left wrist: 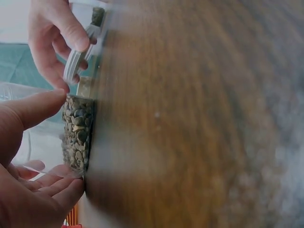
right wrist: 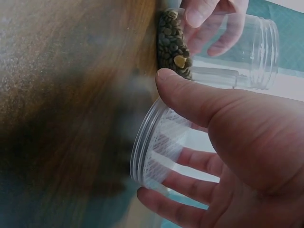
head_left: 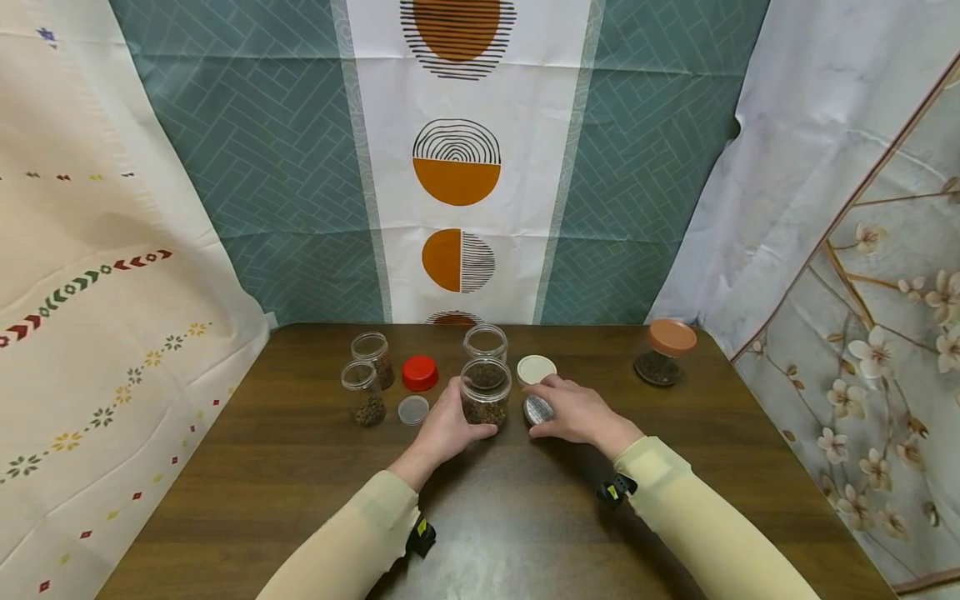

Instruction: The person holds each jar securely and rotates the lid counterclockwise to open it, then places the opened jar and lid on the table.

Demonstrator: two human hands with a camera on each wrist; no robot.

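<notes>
A clear, lidless jar with small brown-grey pebble-like pieces in its bottom stands upright on the table. My left hand holds it from the left side, thumb in front; in the left wrist view the pieces show between thumb and fingers. To the right of the jar, my right hand grips a round, clear screw lid with a patterned face by its edge. This lid is tilted and apart from the jar. A white lid lies just behind the right hand.
Another lidless jar stands behind the held one. At left are two open jars, the nearer one with similar pieces, a red lid and a small clear lid. A jar with an orange-brown lid stands far right.
</notes>
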